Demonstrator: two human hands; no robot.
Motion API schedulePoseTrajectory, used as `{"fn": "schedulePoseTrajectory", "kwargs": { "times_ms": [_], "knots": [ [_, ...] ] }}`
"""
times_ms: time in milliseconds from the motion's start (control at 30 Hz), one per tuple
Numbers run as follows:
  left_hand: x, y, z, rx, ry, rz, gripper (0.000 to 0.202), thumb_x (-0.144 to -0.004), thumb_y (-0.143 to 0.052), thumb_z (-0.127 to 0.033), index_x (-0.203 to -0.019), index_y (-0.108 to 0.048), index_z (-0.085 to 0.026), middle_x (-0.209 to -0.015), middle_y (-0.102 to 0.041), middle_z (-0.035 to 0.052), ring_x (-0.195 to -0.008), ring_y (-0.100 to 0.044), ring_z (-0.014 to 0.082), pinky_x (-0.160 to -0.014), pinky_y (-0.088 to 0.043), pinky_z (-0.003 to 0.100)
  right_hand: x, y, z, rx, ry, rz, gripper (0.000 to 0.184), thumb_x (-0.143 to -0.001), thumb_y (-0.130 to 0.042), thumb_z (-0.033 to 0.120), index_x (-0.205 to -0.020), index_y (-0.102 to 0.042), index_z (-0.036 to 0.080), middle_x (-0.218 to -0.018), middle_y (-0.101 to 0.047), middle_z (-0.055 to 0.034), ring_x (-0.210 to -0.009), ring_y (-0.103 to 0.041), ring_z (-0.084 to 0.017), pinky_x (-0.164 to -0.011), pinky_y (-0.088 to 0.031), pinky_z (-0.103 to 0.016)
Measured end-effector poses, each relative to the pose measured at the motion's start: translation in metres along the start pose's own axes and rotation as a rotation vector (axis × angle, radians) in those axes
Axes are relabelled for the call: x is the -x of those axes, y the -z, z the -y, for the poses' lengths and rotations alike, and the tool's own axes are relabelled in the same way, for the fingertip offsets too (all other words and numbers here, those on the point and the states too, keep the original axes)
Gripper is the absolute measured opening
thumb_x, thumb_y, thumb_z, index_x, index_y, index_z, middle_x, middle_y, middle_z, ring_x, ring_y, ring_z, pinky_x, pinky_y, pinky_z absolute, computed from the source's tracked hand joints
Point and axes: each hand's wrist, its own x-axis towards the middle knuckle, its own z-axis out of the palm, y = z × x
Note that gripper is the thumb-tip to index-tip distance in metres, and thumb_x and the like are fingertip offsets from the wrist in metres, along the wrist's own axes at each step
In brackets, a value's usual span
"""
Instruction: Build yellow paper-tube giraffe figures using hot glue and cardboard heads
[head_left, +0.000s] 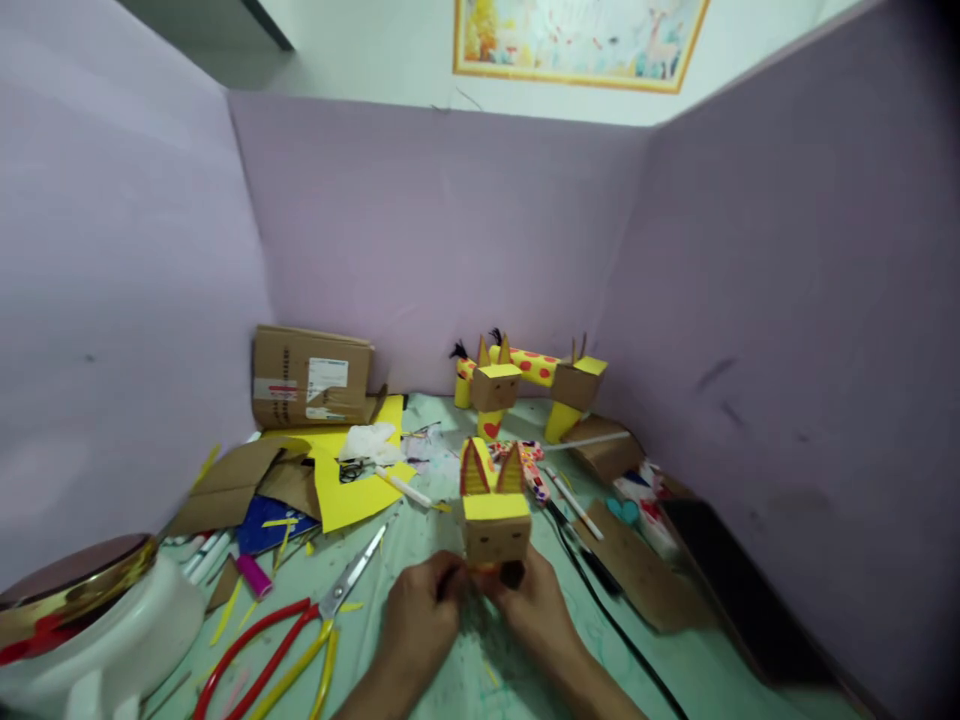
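Note:
Right in front of me is a small cardboard animal figure (496, 540) with a box-shaped head, a yellow top, two pointed ears and dots on its face. My left hand (421, 612) is closed at the figure's lower left, its fingertips partly hidden. From the lower right my right hand (538, 605) grips the same figure under its head. Behind it stand two similar box-headed figures, one with a red heart (491, 428) on yellow, the other with a red-spotted yellow body (536, 368). Left of my hands lie red-handled scissors (346, 588), with yellow handle loops (328, 660) beside them.
A folded cardboard box (311, 375) and cut yellow paper (360, 490) lie back left. A white container (161, 620) stands front left. To the right are a flower-patterned glue gun (536, 480), a black cord (615, 625), cardboard pieces (637, 560) and a dark flat device (742, 590). Lilac panels (435, 240) enclose the table.

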Motion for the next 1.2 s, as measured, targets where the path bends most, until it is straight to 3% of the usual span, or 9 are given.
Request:
{"fn": "schedulePoseTrajectory", "kwargs": {
  "times_ms": [133, 200, 367, 567, 733, 867, 1033, 1200],
  "knots": [
    [0.000, 0.003, -0.002, -0.013, 0.026, 0.018, 0.023, -0.078, -0.045, -0.020, -0.074, -0.067, -0.020, -0.074, -0.071, 0.0033, -0.073, -0.063, 0.0178, -0.061, -0.037, 0.024, 0.000, 0.010, -0.013, -0.019, -0.102, 0.018, 0.018, -0.063, -0.070, 0.027, -0.073, -0.063, 0.015, -0.069, -0.067, -0.0086, -0.069, -0.061, -0.025, -0.069, -0.049, -0.037],
    [0.000, 0.003, -0.002, -0.041, 0.024, 0.026, 0.023, -0.078, -0.044, -0.019, -0.070, -0.066, -0.020, -0.072, -0.070, 0.0033, -0.071, -0.062, 0.0177, -0.060, -0.036, 0.024, -0.004, 0.018, -0.013, -0.067, -0.135, 0.018, 0.025, -0.061, -0.073, 0.031, -0.079, -0.065, 0.016, -0.076, -0.069, -0.0094, -0.077, -0.062, -0.027, -0.074, -0.049, -0.039],
    [-0.001, 0.004, 0.003, 0.014, 0.013, 0.039, 0.023, -0.078, -0.043, -0.017, -0.074, -0.065, -0.021, -0.074, -0.070, 0.0027, -0.072, -0.062, 0.0177, -0.061, -0.037, 0.024, -0.021, 0.030, 0.014, -0.097, -0.172, 0.063, 0.036, -0.062, -0.074, 0.038, -0.092, -0.067, 0.020, -0.100, -0.069, -0.0114, -0.096, -0.061, -0.029, -0.088, -0.045, -0.041],
    [-0.004, 0.004, 0.007, 0.288, 0.142, -0.113, 0.023, -0.081, -0.040, -0.015, -0.090, -0.061, -0.020, -0.086, -0.069, 0.0034, -0.079, -0.062, 0.0148, -0.069, -0.042, 0.021, -0.042, 0.033, 0.031, -0.165, -0.198, 0.135, 0.038, -0.061, -0.073, 0.036, -0.094, -0.067, 0.019, -0.103, -0.068, -0.0114, -0.095, -0.060, -0.029, -0.083, -0.046, -0.041],
    [-0.004, 0.003, 0.006, 0.255, 0.131, -0.096, 0.020, -0.082, -0.041, -0.018, -0.086, -0.060, -0.020, -0.083, -0.068, 0.0025, -0.078, -0.061, 0.0153, -0.069, -0.042, 0.023, -0.085, 0.021, 0.032, -0.143, -0.100, 0.107, 0.034, -0.054, -0.074, 0.025, -0.086, -0.064, 0.018, -0.086, -0.068, -0.0068, -0.082, -0.060, -0.024, -0.073, -0.046, -0.035],
    [-0.005, 0.002, 0.008, 0.229, 0.130, -0.095, 0.020, -0.081, -0.041, -0.017, -0.087, -0.060, -0.020, -0.084, -0.067, 0.0024, -0.080, -0.061, 0.0151, -0.071, -0.042, 0.023, -0.112, 0.003, 0.017, -0.123, -0.107, 0.069, 0.027, -0.049, -0.071, 0.022, -0.074, -0.059, 0.018, -0.070, -0.065, -0.0026, -0.069, -0.058, -0.020, -0.064, -0.045, -0.030],
    [-0.007, 0.004, 0.008, 0.212, 0.103, -0.071, 0.021, -0.082, -0.040, -0.017, -0.086, -0.060, -0.021, -0.081, -0.066, 0.0007, -0.077, -0.060, 0.0137, -0.070, -0.042, 0.022, -0.118, -0.006, -0.003, -0.147, -0.087, 0.075, 0.030, -0.048, -0.063, 0.016, -0.077, -0.059, 0.018, -0.073, -0.066, -0.0016, -0.067, -0.057, -0.018, -0.062, -0.044, -0.028],
    [-0.007, 0.002, 0.008, 0.181, 0.101, -0.059, 0.021, -0.082, -0.039, -0.018, -0.084, -0.060, -0.021, -0.078, -0.066, 0.0003, -0.073, -0.060, 0.0133, -0.067, -0.042, 0.021, -0.113, -0.007, -0.003, -0.146, -0.044, 0.116, 0.041, -0.051, -0.063, 0.014, -0.092, -0.057, 0.018, -0.088, -0.067, -0.0039, -0.076, -0.060, -0.020, -0.069, -0.046, -0.029]
  ]
}}
